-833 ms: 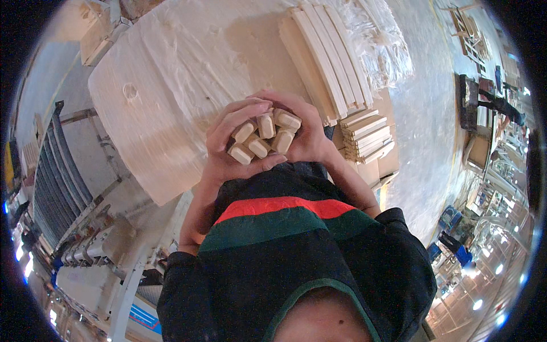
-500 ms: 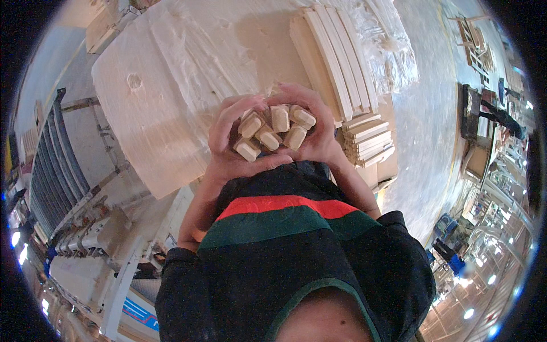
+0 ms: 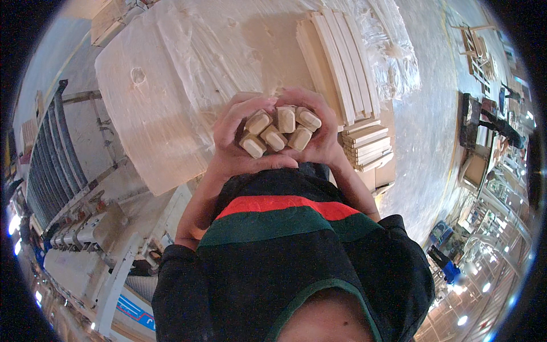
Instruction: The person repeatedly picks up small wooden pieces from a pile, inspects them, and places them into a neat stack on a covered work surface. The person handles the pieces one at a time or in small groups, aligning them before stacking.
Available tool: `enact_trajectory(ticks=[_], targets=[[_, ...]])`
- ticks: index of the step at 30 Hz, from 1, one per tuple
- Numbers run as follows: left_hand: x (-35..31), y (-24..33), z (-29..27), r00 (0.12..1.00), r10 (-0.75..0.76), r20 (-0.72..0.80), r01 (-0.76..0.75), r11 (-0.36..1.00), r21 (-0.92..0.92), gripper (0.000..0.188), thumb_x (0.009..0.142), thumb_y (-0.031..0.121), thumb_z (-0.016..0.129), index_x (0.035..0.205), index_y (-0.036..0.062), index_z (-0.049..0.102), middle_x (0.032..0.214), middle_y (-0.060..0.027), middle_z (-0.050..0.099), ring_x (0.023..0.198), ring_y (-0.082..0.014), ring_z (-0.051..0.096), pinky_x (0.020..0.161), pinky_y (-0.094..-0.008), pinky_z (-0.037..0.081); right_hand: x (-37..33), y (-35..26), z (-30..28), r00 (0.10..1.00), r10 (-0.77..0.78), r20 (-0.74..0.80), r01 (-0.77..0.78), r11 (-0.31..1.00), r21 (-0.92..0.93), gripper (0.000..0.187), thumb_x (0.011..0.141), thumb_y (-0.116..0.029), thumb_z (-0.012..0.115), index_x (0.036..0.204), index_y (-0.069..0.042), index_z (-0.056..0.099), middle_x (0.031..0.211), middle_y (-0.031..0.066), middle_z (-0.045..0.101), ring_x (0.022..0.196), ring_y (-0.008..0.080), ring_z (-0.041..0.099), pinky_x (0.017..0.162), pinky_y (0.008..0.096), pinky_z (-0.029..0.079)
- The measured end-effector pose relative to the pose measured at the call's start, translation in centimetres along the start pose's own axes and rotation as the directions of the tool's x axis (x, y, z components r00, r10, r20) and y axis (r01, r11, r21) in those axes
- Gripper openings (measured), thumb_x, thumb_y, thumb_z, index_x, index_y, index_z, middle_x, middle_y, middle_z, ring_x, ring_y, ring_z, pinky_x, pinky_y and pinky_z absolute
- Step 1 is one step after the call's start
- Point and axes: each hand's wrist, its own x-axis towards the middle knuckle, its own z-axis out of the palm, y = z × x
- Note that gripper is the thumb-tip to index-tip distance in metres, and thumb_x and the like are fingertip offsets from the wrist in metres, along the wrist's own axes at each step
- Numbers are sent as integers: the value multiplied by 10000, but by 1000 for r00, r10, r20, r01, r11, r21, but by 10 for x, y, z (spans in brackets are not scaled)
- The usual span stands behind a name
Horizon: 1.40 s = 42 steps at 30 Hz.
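Note:
Close in front of my torso I hold a bundle of several pale wooden sticks (image 3: 274,138), their rounded rectangular ends facing up. My left hand (image 3: 232,139) curls round the bundle's left side, its thumb stretched across below the ends. From the right, my right hand (image 3: 320,128) wraps the same bundle, with its fingers meeting the left fingers at the far side. The length of the sticks below the ends is hidden by my hands. Beyond lies a stack of long pale wooden slats (image 3: 342,65), and nearer a stack of shorter wooden pieces (image 3: 367,142).
A large plastic-wrapped stack (image 3: 165,97) spreads ahead and to the left. At left stand a machine (image 3: 94,256) and a dark roller conveyor (image 3: 54,159). Carts and a person in dark clothes (image 3: 501,126) are far right; another person in blue (image 3: 447,268) is lower right.
The wooden sticks have drawn slightly closer together between my hands, and the bundle has shifted a little to the right. Both hands keep their hold.

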Motion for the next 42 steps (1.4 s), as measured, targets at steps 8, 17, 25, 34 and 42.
enact_trajectory(ticks=[8,17,25,34,42], targets=[[1,0,-3,999,-36,34,37,999,-29,874,435,375,946,1145,52,553,1039,-105,590,958,-246,586,807,-347,489,-3,8,-1,999,28,20,-29,997,66,773,589,-285,873,1231,-29,526,1128,139,631,1011,248,637,882,366,496],[-2,-7,0,1000,-2,5,2,998,-56,962,382,468,944,1134,74,491,1032,-78,513,968,-231,517,807,-352,454,1,3,2,999,6,49,-10,998,66,714,561,-213,863,1185,-57,552,1117,130,639,1011,267,636,874,369,495],[-6,-16,8,988,56,-142,-63,997,-49,1030,318,598,893,1079,95,416,994,-75,440,950,-220,464,800,-358,434,-2,6,3,997,9,75,-16,995,96,712,576,-191,868,1180,-39,522,1112,145,631,1033,264,625,891,381,493],[-24,-37,15,954,72,-291,-99,992,-78,1036,397,664,820,1122,99,341,970,-92,433,867,-203,470,745,-352,436,-5,7,10,997,8,-74,-1,996,94,660,565,-161,856,1140,-49,552,1071,121,654,979,231,645,851,342,508],[-20,-45,11,926,64,-371,-99,992,-75,929,505,495,889,1172,131,354,942,-79,472,819,-189,512,713,-358,478,-6,9,8,994,-13,-110,20,998,62,642,564,-171,862,1122,-51,569,1056,102,659,951,220,649,831,330,512]])
